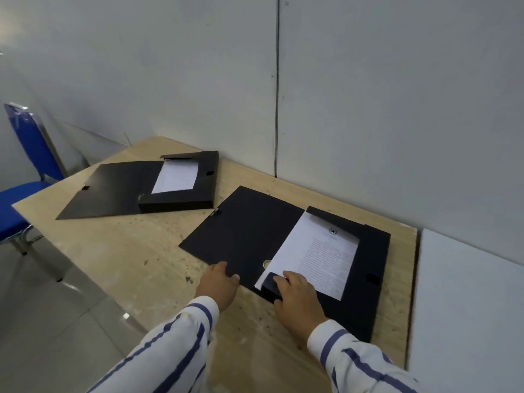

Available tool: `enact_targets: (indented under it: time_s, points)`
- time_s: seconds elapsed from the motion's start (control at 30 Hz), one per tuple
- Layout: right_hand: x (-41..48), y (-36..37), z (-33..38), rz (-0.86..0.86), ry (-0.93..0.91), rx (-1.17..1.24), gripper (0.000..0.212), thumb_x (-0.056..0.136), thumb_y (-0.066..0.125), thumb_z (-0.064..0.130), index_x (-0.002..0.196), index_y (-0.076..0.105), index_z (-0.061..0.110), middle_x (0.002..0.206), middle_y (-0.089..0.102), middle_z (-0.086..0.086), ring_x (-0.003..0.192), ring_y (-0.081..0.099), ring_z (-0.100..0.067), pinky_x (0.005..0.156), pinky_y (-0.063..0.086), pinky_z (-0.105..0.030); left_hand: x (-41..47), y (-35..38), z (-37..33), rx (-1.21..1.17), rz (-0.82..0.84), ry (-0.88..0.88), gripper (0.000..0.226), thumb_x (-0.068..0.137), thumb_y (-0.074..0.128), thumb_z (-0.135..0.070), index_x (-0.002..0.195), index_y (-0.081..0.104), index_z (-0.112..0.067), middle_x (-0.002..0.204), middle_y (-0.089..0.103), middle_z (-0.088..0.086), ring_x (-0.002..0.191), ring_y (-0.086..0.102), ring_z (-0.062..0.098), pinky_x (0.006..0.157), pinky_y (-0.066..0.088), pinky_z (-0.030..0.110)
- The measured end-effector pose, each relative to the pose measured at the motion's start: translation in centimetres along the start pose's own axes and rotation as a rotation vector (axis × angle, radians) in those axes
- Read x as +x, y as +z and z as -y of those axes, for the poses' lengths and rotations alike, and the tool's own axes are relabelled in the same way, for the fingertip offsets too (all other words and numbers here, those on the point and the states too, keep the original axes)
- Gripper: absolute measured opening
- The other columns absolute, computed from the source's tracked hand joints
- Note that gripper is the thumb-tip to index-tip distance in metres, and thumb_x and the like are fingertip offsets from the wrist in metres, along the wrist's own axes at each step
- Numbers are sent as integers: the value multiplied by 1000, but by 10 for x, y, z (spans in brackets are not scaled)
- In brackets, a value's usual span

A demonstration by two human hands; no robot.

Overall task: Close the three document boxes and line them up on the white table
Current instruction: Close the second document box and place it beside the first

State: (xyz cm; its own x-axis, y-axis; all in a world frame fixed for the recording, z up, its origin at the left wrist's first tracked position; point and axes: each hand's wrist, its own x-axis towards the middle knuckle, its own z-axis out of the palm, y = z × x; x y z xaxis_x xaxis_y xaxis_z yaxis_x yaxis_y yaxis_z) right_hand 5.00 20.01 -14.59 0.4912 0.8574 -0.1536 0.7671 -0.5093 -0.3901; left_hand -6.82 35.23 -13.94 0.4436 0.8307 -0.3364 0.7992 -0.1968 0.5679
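**Getting ready to fold the lid over**

The near flat black cardboard document box (365, 282) lies open on the pale wooden table (127, 256), and the printed white paper sheet (317, 256) shows inside it. The left hand (219, 287) curls its fingers (232, 277) on the near edge of the wide black lid flap (243, 236), likely so it can lift and fold that flap over. The right hand (297, 299) lies flat and loose, fingers on the box's small end flap and the paper, likely to keep both from sliding. Far past the fingertips, a second open black document box (181, 199) waits. The white table (467, 307) sits just right of the right hand. No third box shows.
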Motion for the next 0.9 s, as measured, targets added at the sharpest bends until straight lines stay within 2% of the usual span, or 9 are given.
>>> enact_targets:
  time_s: [0.17, 0.47, 0.67, 0.8, 0.9]
  points:
    - [25, 15, 24, -25, 160, -15, 49, 93, 46, 28, 140, 36, 23, 151, 33, -2, 140, 26, -21, 115, 17, -38, 58, -33, 21, 98, 71, 30, 58, 91, 54, -37, 141, 40, -10, 145, 41, 13, 127, 47, 34, 105, 42, 44]
    - [32, 29, 38, -18, 319, -57, 52, 91, 46, 39, 141, 35, 29, 147, 40, 6, 137, 33, -16, 119, 15, -40, 125, -65, 38, 231, 40, -57, 58, 89, 52, -31, 139, 38, -4, 144, 40, 17, 131, 39, 36, 108, 37, 44]
    - [35, 31, 36, -23, 340, -33, 53, 89, 48, 40, 140, 37, 30, 146, 42, 8, 135, 36, -14, 119, 16, -37, 144, -70, 36, 325, -29, -120, 50, 89, 49, -40, 124, 50, -4, 127, 49, 18, 115, 47, 35, 96, 43, 43]
    - [36, 31, 34, -18, 349, -9, 55, 88, 49, 41, 141, 36, 30, 146, 41, 8, 136, 35, -14, 118, 15, -36, 161, -77, 39, 99, 20, -205, 48, 90, 48, -41, 113, 57, 0, 112, 60, 21, 96, 57, 36, 83, 47, 41]
    - [37, 30, 33, -11, 343, -9, 57, 87, 50, 41, 141, 36, 29, 147, 41, 8, 136, 35, -14, 118, 14, -35, 164, -88, 36, -34, -11, -121, 41, 94, 44, -34, 107, 63, 1, 103, 64, 21, 84, 56, 35, 78, 44, 37]
